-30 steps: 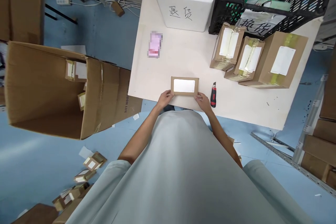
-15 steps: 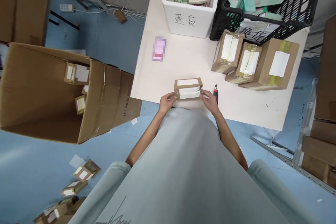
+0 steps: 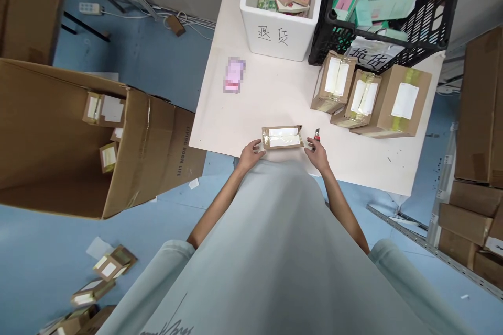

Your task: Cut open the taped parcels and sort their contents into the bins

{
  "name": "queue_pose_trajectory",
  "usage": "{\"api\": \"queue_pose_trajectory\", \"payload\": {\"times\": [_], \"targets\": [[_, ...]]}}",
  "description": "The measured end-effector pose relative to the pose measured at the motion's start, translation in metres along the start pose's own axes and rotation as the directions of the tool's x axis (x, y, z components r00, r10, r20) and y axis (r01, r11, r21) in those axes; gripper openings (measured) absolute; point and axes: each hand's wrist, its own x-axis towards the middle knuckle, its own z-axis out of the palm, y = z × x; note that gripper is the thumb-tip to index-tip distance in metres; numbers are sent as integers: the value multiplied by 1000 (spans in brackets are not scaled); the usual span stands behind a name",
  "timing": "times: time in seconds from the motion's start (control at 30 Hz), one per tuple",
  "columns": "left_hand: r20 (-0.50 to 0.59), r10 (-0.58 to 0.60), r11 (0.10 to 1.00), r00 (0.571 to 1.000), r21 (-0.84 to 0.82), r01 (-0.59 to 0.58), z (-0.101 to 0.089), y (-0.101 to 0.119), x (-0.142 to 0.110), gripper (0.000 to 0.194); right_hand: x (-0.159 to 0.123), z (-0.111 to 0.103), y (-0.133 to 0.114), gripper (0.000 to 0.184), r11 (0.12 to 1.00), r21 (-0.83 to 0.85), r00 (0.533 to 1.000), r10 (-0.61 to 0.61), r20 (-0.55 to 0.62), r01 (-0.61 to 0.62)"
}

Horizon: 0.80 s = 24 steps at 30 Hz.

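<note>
A small brown cardboard box (image 3: 282, 137) with white labels and clear tape lies at the table's near edge, in front of my body. My left hand (image 3: 251, 155) is beside its left end, fingers apart and holding nothing. At the right end my right hand (image 3: 316, 156) has its fingers spread, close to the box but not gripping it. Just beyond the right fingers lies a red and black utility knife (image 3: 317, 135), its lower part hidden by that hand.
Taped boxes (image 3: 362, 98) stand at the right of the table (image 3: 271, 99). Behind are a white foam bin (image 3: 275, 36) and a black crate (image 3: 428, 36). A pixelated pink item (image 3: 234, 74) lies left. A large open carton (image 3: 137, 152) holding small boxes is on the left.
Both hands have let go of the small box and moved slightly apart from it. The box now lies flatter, its taped labelled face turned up. The whole view has shifted a little.
</note>
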Motion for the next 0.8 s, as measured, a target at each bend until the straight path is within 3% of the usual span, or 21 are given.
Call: {"api": "queue_pose_trajectory", "payload": {"times": [0.13,0.23,0.37,0.53,0.67,0.8], "targets": [[13,-33,998,999,50,33,8,-2,7,68,4,5,6,62,1000,21,997,-2,81,0],[15,3,999,1000,41,-4,10,1,10,61,8,12,1,56,997,77,995,-24,99,17],[18,63,998,998,-17,-63,5,10,9,51,12,9,-9,46,997,80,997,-29,70,24],[-82,87,996,993,-22,-89,-7,23,23,38,25,4,-22,46,1000,24,1000,-11,1,11],[-69,-18,1000,997,6,18,-3,29,39,34,40,13,-29,34,988,-123,994,95,55,-87],[-69,-77,997,995,14,78,4,27,42,47,44,20,-25,35,977,-171,987,141,82,-125]]}}
